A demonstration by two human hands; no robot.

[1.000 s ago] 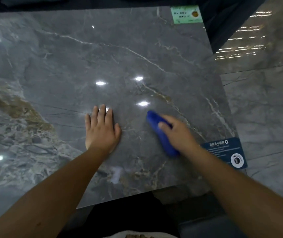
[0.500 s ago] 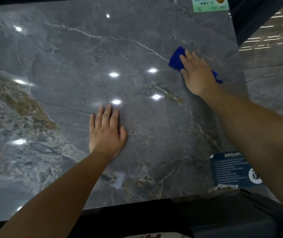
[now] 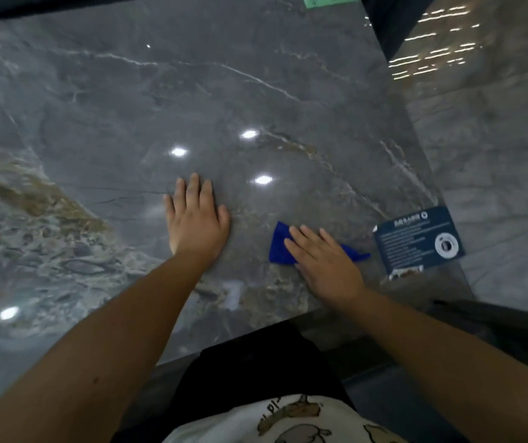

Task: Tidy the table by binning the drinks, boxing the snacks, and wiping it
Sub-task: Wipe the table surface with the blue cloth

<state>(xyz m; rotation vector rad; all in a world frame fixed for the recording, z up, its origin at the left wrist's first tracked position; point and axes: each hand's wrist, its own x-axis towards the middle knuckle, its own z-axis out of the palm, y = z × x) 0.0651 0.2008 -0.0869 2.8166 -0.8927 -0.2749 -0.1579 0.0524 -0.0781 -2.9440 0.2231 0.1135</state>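
Fingers (image 3: pixel 304 239) of the right hand (image 3: pixel 326 263) lie flat and close together, only slightly fanned, pressing down on a blue cloth (image 3: pixel 280 244). That cloth sits under the fingers and palm: its wider folded part sticks out past the fingertips on the left, and a thin pointed tail (image 3: pixel 357 253) pokes out from beneath the hand's right edge. It is pinned flat against the grey marble table (image 3: pixel 256 91), near the front edge, not pinched or bunched.

Just left of it, and apart from the cloth, the left hand (image 3: pixel 195 219) rests palm-down on the tabletop with fingers straight and held together, thumb angled out to the right.

A dark blue printed card (image 3: pixel 416 239) lies at the table's right front corner, near the cloth's tail but not touching. A green label (image 3: pixel 329 0) shows at the far edge.
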